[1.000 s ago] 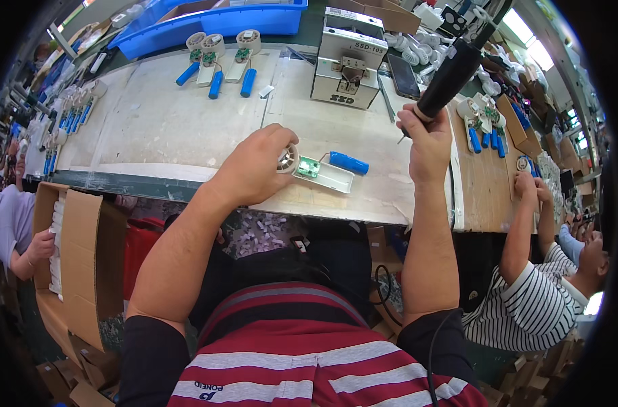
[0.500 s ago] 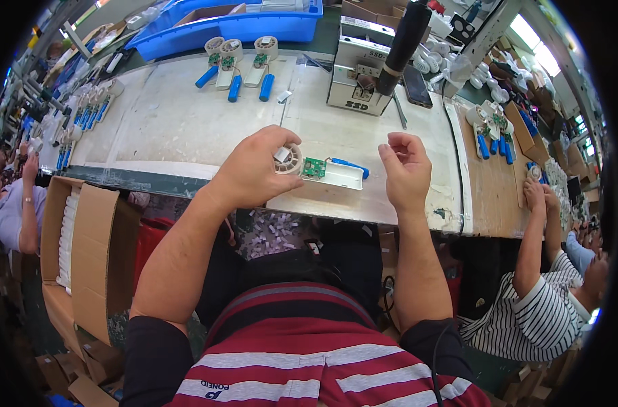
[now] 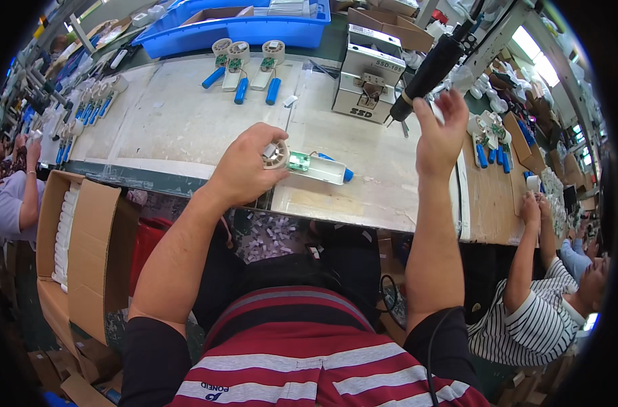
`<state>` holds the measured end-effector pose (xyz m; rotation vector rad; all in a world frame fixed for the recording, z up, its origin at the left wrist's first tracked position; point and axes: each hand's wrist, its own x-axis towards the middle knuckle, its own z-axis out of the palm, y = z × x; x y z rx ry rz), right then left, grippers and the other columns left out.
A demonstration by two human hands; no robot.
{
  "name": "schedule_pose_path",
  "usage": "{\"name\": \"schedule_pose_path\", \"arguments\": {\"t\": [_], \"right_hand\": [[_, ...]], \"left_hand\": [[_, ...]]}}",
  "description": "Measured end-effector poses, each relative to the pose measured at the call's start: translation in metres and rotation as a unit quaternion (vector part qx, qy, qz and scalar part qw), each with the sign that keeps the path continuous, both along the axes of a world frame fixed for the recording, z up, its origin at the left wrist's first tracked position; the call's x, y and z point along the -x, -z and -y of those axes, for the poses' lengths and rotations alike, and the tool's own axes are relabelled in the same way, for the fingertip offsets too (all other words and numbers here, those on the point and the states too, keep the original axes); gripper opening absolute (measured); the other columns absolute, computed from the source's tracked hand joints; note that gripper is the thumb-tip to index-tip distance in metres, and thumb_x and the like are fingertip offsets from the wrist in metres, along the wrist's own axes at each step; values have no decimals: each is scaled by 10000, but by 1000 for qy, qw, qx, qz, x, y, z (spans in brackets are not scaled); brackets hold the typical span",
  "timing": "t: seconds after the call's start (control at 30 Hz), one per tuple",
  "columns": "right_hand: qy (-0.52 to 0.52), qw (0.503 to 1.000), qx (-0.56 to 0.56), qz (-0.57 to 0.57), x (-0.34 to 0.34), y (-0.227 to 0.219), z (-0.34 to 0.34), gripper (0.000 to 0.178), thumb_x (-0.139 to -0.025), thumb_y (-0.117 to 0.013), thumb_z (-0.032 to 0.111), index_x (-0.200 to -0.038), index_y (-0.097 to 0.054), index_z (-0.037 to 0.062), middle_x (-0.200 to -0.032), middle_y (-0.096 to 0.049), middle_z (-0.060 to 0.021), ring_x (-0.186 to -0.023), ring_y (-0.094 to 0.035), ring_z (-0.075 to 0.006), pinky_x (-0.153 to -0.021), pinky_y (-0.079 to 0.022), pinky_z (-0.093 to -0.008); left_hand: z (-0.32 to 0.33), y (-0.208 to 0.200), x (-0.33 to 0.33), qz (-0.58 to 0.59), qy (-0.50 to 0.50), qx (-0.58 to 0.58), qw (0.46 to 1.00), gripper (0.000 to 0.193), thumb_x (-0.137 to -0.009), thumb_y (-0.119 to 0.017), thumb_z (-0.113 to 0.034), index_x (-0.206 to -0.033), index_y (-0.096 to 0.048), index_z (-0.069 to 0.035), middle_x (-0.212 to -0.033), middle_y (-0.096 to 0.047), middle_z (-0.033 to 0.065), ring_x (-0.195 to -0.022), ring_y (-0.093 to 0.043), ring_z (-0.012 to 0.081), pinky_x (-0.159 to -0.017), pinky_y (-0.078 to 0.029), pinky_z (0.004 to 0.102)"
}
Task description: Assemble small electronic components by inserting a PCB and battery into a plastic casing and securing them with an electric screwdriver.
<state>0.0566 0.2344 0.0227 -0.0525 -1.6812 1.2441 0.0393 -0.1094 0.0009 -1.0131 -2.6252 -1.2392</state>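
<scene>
My left hand [image 3: 249, 166] grips the round, slotted head of a white handheld fan body [image 3: 326, 170] just above the table. A green circuit board [image 3: 298, 161] sits by the fan's head, and the white handle shell extends to the right. A blue battery cell [image 3: 348, 175] shows from behind the handle's end. My right hand [image 3: 442, 132] is raised with its fingers apart and nothing in it. It is close to a black electric screwdriver [image 3: 427, 74], which hangs tip down, and does not appear to grip it.
A screw feeder box [image 3: 367, 74] stands behind the work spot. Several similar fan bodies [image 3: 270, 64] lie farther back, before a blue bin [image 3: 234, 30]. An open carton [image 3: 92, 251] is at left. Co-workers sit on both sides, one in a striped shirt [image 3: 526, 319].
My right hand has moved up and right toward the screwdriver, its fingers spreading. The fan body in my left hand has shifted slightly left and tilted.
</scene>
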Motion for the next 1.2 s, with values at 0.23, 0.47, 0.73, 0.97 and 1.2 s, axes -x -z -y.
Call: {"name": "schedule_pose_path", "arguments": {"t": [0.23, 0.47, 0.73, 0.97, 1.2], "right_hand": [[-205, 974, 66, 67, 44, -38, -16, 438, -921, -839, 100, -1244, -557, 8, -871, -699, -68, -722, -697, -157, -695, -577, -293], [-333, 937, 108, 5, 12, -62, 72, 528, -931, -743, 12, -1407, -523, -52, -940, -697, -120, -711, -717, -249, -693, -638, -410], [-356, 926, 118, 32, -4, -37, 136, 490, -930, -744, -16, -1374, -542, -62, -888, -698, -106, -658, -704, -231, -642, -610, -374], [-398, 907, 129, 51, -17, -25, 146, 490, -936, -721, -30, -1388, -535, -58, -874, -695, -118, -658, -705, -235, -647, -614, -383], [-410, 887, 204, 49, -26, -21, 151, 502, -892, -726, -69, -1357, -538, -72, -851, -697, -89, -679, -704, -175, -640, -574, -316]], "left_hand": [[-6, 15, 13, 44, 3, -37, 998, 572, -770, -886, -122, -1286, -666, -11, -1241, -676, 161, -1153, -688, 311, -1018, -538, 378], [-22, 26, 16, 42, -22, -20, 999, 546, -772, -895, -165, -1253, -687, -11, -1196, -702, 161, -1128, -703, 307, -998, -553, 382], [-19, 18, 11, 79, 28, -14, 996, 465, -785, -868, -140, -1203, -701, -21, -1148, -701, 152, -1057, -701, 314, -963, -555, 393], [-9, 16, 4, -6, 121, 46, 992, 321, -790, -788, -117, -1100, -740, -48, -1081, -688, 151, -1073, -678, 370, -965, -564, 446], [-9, 16, 4, -3, 123, 54, 991, 307, -790, -783, -111, -1085, -732, -45, -1078, -672, 146, -1077, -666, 375, -971, -556, 449]]}}
